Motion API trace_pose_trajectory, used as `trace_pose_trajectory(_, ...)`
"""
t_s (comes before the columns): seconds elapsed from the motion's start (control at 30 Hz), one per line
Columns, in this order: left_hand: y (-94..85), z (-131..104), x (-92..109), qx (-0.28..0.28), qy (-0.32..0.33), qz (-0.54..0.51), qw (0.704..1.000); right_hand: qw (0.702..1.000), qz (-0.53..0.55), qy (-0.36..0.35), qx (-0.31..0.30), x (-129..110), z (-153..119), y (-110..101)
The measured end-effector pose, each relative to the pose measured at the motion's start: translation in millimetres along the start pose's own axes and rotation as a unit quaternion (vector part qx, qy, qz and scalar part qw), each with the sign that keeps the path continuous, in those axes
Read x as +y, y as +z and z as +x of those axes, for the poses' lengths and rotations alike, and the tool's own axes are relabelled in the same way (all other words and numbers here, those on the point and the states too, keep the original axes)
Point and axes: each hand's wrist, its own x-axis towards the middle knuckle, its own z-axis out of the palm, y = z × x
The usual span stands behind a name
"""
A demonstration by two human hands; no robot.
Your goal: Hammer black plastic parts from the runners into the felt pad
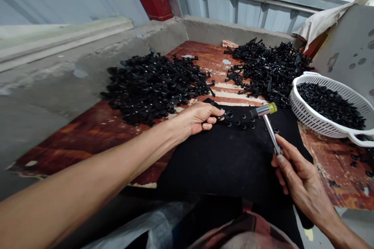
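My right hand [300, 177] is wrapped round the shaft of a small mallet [271, 132], whose head has one black face and one yellow face. The mallet head is raised over a black mat [216, 159]. In my left hand [204, 118], thumb and fingers pinch a small black part [224, 116] at the mat's far edge. Several small round black pieces [243, 126] stand on the mat between the left hand and the mallet.
A large heap of black parts [152, 85] lies left on the worn red-brown board [87, 140]. Another heap [269, 66] lies back right. At the right stands a white basket [312, 114] of small black pieces. A low concrete ledge [117, 50] borders the board.
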Motion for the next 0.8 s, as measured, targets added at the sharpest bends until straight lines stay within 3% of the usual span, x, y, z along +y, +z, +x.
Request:
trace_pose_trajectory(0.47,3.6,-4,-2,0.033,0.024,0.005,0.999,0.999,-0.037,-0.037,-0.011,4,0,-1)
trace_pose_trajectory(0.6,5.9,-7,-6,0.045,0.056,0.001,0.997,0.985,-0.125,-0.114,-0.022,3,4,-1)
trace_pose_trajectory(0.73,9.0,-9,-9,0.065,0.089,-0.002,0.994,0.944,-0.195,-0.258,-0.058,-8,12,1)
trace_pose_trajectory(0.8,9.8,-10,-9,0.067,0.096,-0.004,0.993,0.924,-0.221,-0.309,-0.047,-14,16,4)
